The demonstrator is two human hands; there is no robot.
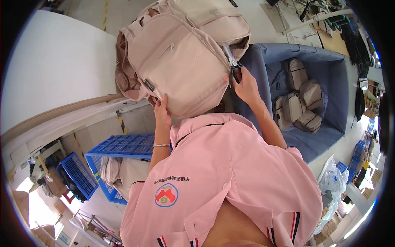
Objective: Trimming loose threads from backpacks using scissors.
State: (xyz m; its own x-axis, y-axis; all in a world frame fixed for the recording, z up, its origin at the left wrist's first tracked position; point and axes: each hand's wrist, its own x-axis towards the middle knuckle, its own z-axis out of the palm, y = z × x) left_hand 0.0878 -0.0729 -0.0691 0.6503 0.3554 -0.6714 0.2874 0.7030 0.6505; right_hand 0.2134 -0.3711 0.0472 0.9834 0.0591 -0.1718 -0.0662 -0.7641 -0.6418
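Note:
A beige backpack (187, 61) lies in front of me, its dark label tab near the lower left. My left hand (163, 112) grips the backpack's lower left edge, thumb on top and the other fingers hidden behind the fabric. In my right hand (245, 87) is a pair of scissors (229, 55) with black handles, the fingers wrapped round them. Their blades point away from me along the backpack's right edge, beside a second beige bag (224, 22) just behind. Whether the blades touch fabric I cannot tell.
To the right stands a deep grey-blue fabric bin (304, 146) with several beige bags (310, 94) inside. A white tabletop (57, 70) spreads to the left. Below it, a blue plastic crate (127, 144) holds more beige bags (133, 173). Another blue crate (80, 175) is farther left.

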